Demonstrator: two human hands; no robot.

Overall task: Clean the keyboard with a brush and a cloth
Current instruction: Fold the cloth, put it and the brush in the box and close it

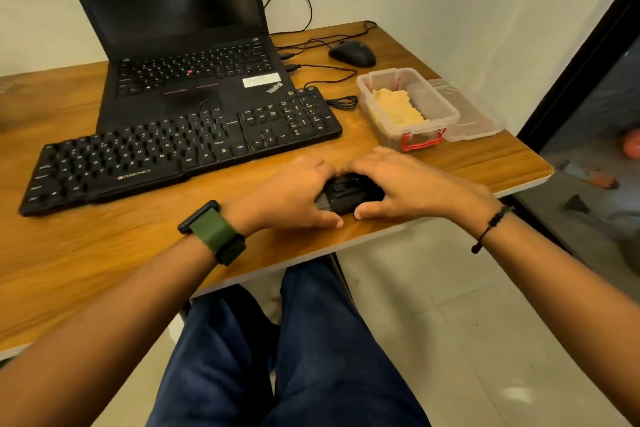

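A black external keyboard (pixel 180 146) lies slanted on the wooden desk (pixel 86 253), in front of an open black laptop (pixel 180 55). Near the desk's front edge a small black brush (pixel 343 192) with dark bristles on its left side sits between both hands. My left hand (pixel 294 194) curls round its left part, thumb below. From the right, my right hand (pixel 408 184) grips the brush too, fingers over the top and thumb under it. A yellowish cloth (pixel 398 107) lies in a clear plastic box (pixel 433 104) with red clips, right of the keyboard.
The box's clear lid (pixel 474 118) lies beside it near the desk's right edge. A black mouse (pixel 353 53) and its cables (pixel 322 73) sit behind the box. A dark glass door (pixel 588 114) stands at the right. My legs in blue trousers are under the desk.
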